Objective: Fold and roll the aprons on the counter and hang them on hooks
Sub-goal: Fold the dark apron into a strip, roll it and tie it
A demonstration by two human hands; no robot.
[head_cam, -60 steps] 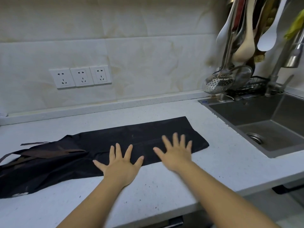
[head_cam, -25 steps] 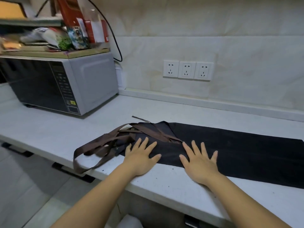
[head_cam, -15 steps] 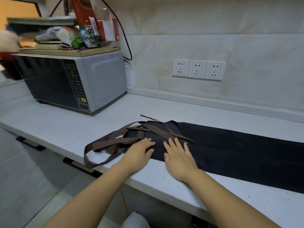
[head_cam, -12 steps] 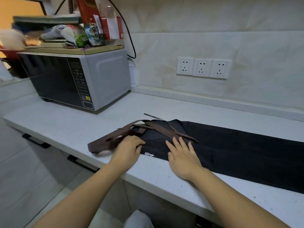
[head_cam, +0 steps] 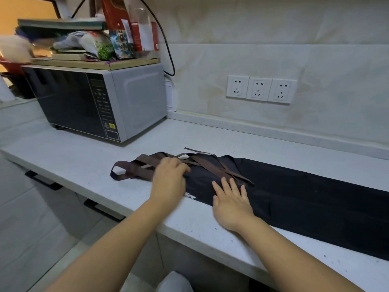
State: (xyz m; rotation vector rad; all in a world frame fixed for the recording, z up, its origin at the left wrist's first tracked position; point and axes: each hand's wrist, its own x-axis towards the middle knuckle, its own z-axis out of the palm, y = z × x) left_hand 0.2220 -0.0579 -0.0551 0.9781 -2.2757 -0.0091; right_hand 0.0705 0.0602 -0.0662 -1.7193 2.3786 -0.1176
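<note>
Head view: a dark apron (head_cam: 305,199), already folded into a long band, is being worked at its strap end near the front edge of the white counter (head_cam: 84,163), to the right of a microwave (head_cam: 101,102). The brown straps (head_cam: 145,166) are being bunched under the curled fingers of the left hand (head_cam: 169,180), which appear to be gripping them. The cloth just beside is being pinned flat by the right hand (head_cam: 230,199), fingers straight. The rolling step is judged to be starting. For the next move, loose straps are being called onto the band, so that a tight, square first turn can be made.
</note>
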